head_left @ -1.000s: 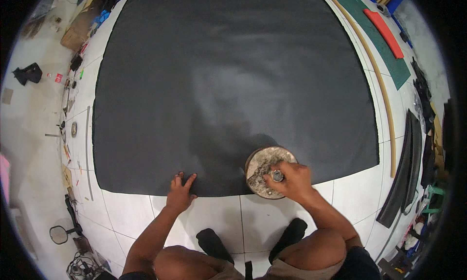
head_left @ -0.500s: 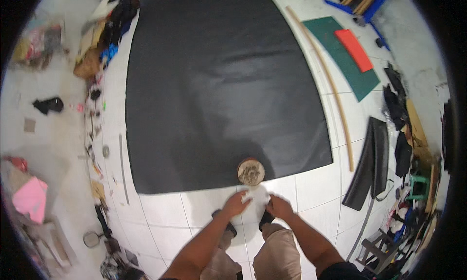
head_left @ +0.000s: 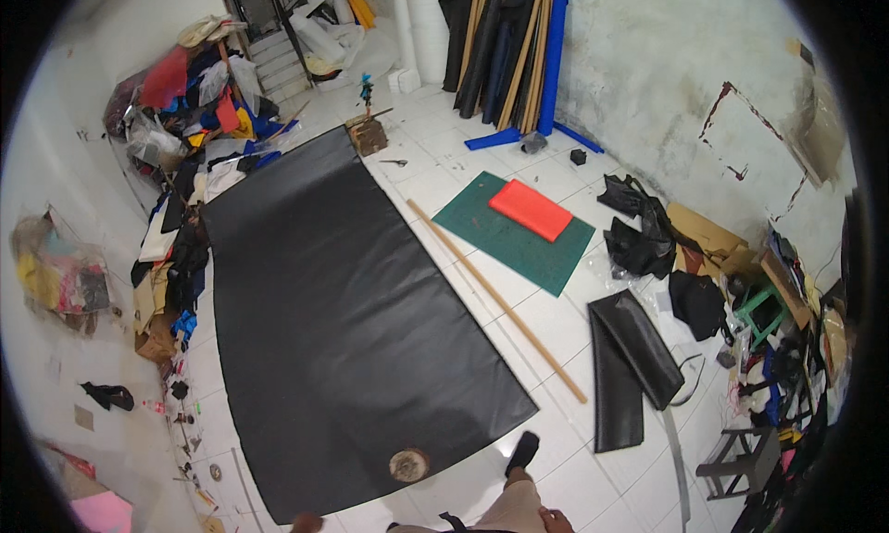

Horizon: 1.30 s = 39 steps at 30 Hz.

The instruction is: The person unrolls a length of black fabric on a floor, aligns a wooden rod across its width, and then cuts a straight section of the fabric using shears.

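A large black sheet (head_left: 352, 320), smooth and slightly shiny, lies spread on the white tiled floor. On its near edge rests a round wooden block (head_left: 408, 464) with a rough top. My left hand (head_left: 306, 522) is at the lower edge of the view, by the sheet's near left corner, mostly cut off and blurred, so its fingers do not show well. Beside my thigh hangs my right hand (head_left: 556, 521), partly cut off, its fingers loosely apart with nothing seen in them. My foot in a dark sock (head_left: 523, 451) stands near the sheet's right corner.
A long wooden stick (head_left: 500, 301) lies right of the sheet. Beyond it, a red folded piece (head_left: 531, 210) rests on a green cutting mat (head_left: 556, 272). A folded black strip (head_left: 618, 385), a stool (head_left: 741, 464) and piled scraps line the right. Rolls (head_left: 509, 51) lean on the wall.
My view has swung up and to the right, showing the far wall and stairs. My hands have moved apart and down from beside the wooden block; one foot has stepped to the right.
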### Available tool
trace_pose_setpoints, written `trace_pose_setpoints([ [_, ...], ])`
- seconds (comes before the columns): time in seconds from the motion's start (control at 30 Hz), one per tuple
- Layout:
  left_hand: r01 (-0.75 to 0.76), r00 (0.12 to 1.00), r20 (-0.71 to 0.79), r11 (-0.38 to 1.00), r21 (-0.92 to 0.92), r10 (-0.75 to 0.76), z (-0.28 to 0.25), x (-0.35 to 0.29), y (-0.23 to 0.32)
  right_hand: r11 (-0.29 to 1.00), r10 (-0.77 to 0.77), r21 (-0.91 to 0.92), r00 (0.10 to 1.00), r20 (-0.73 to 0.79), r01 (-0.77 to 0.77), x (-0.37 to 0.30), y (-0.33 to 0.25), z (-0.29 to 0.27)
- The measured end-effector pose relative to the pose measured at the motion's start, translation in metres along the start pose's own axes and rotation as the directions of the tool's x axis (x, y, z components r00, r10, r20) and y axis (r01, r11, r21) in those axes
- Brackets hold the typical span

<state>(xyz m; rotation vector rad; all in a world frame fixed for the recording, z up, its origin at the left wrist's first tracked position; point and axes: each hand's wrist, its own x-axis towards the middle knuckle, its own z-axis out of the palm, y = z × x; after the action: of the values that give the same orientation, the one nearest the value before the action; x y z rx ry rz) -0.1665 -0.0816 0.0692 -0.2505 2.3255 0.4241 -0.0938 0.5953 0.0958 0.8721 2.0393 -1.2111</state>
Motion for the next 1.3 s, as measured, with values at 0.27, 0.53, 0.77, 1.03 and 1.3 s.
trace_pose_setpoints([
  [0.27,-0.030,0.978,0.206,0.999,-0.040,0.037,-0.043,0.034,0.269,0.907,0.009,-0.417,0.994,-0.106,-0.053,0.139,-0.030,-0.259],
  [0.53,0.063,0.933,0.361,0.992,-0.110,-0.020,-0.057,0.128,0.437,0.925,-0.360,-0.267,0.848,-0.390,0.270,0.299,-0.274,-0.407],
  [0.77,0.151,0.930,0.368,0.934,-0.324,-0.023,-0.164,0.300,0.561,0.992,-0.063,0.092,0.975,-0.213,0.084,0.409,-0.275,-0.496],
  [1.03,-0.084,0.961,-0.251,0.739,-0.669,-0.118,-0.483,0.473,0.782,0.971,0.238,-0.019,0.964,0.119,-0.237,0.446,-0.382,-0.495],
  [1.3,-0.045,0.922,-0.314,0.745,-0.665,-0.225,-0.534,0.612,0.810,0.978,0.055,-0.203,0.998,0.042,-0.046,0.672,-0.577,-0.609],
])
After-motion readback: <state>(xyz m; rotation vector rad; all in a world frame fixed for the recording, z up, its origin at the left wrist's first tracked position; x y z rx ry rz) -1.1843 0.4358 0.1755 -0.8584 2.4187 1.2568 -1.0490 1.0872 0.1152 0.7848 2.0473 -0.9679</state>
